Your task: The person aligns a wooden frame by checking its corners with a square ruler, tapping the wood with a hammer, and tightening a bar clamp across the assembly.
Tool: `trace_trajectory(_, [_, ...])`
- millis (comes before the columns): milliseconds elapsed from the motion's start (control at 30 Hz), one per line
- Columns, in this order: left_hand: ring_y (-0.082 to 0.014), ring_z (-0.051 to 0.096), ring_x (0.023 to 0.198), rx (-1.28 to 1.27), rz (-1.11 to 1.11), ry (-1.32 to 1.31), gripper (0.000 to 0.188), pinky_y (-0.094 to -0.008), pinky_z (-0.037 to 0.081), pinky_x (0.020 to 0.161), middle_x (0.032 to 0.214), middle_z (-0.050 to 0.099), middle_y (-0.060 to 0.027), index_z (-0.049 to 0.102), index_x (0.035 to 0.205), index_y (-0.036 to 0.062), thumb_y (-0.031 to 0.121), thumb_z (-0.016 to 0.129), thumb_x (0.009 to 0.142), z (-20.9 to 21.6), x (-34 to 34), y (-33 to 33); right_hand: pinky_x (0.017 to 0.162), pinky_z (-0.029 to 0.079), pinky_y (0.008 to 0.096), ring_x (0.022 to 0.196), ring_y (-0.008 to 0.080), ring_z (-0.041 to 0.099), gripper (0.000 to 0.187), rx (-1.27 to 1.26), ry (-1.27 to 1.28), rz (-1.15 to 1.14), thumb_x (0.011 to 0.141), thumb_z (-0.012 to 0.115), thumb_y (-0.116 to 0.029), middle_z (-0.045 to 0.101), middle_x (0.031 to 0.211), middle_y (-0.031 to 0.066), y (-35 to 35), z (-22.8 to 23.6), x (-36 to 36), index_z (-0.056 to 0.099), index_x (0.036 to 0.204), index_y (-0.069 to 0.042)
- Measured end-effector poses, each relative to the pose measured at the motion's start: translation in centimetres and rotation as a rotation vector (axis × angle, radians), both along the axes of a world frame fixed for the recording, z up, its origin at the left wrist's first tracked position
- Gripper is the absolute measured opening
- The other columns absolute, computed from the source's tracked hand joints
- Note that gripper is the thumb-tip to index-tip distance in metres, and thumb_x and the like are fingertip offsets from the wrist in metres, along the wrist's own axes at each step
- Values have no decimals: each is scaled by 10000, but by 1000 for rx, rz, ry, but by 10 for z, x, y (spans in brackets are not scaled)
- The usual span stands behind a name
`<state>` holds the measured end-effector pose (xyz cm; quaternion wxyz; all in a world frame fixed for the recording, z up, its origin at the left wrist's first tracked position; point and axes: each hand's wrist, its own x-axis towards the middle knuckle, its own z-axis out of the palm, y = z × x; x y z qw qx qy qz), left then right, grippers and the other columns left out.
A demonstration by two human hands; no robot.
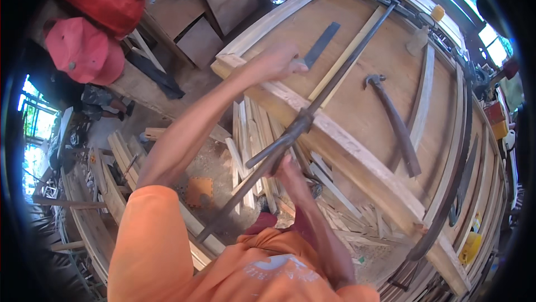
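A long dark metal bar clamp (358,50) crosses the wooden frame (357,144), its sliding head (304,120) at the near rail. Below that rail my right hand (288,170) is closed around the clamp's bar, its fingers partly hidden. My left hand (277,63) is over the near rail by the left corner, fingers curled. A dark flat metal blade (322,44) reaches from its fingertips across the plywood panel (357,101); whether the fingers hold it I cannot make out. A claw hammer (395,123) lies on the panel, right of the clamp.
Wood strips (251,140) are piled under the frame. A pink cap (84,50) and a red bag (106,6) rest on a bench at the left. A handsaw (464,179) lies along the right side, near a yellow object (470,246). A person's legs (109,101) show at far left.
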<state>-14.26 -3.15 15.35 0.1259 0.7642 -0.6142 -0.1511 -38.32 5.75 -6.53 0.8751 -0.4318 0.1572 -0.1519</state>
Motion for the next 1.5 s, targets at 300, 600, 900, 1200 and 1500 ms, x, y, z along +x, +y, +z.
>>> trace_trajectory(300, [-489, 670, 1030, 382, -20, -81, 506, -554, 518, 855, 1085, 679, -312, 519, 1271, -89, 366, 600, 1063, 42, -131, 140, 865, 504, 335, 918, 173, 642, 724, -214, 67, 18, 1130, 264, -628, 689, 967, 63, 1, -3, -1, 678, 1060, -38])
trace_trajectory(600, [-438, 716, 748, 291, 164, -325, 322, -541, 546, 653, 835, 693, -214, 513, 1043, 13, 326, 588, 1070, -6, -143, 134, 749, 422, 319, 742, 160, 490, 756, -37, 17, 169, 1088, 222, -723, 488, 767, 7, 8, -23, 16, 564, 881, -81])
trace_trajectory(900, [-490, 688, 763, 357, 259, -234, 282, -602, 507, 684, 805, 683, -263, 547, 1034, -2, 276, 557, 1081, 11, -148, 124, 808, 453, 320, 805, 164, 543, 731, -95, -183, 212, 1097, 279, -700, 568, 805, 20, -18, -12, 9, 594, 872, -80])
trace_trajectory(1200, [-547, 638, 734, 272, 246, -62, 296, -610, 499, 648, 749, 643, -311, 548, 1000, -35, 245, 526, 1094, 2, -130, 133, 577, 330, 322, 616, 112, 404, 727, -96, -17, 71, 1067, 333, -744, 424, 649, -34, 6, -24, 20, 470, 717, -122])
trace_trajectory(1500, [-439, 651, 659, 123, 49, -154, 375, -517, 482, 615, 660, 617, -220, 558, 981, -43, 309, 530, 1107, -16, -112, 145, 523, 241, 298, 559, 88, 302, 681, 35, 2, 3, 1086, 346, -705, 332, 634, -57, 11, -14, 25, 365, 693, -150])
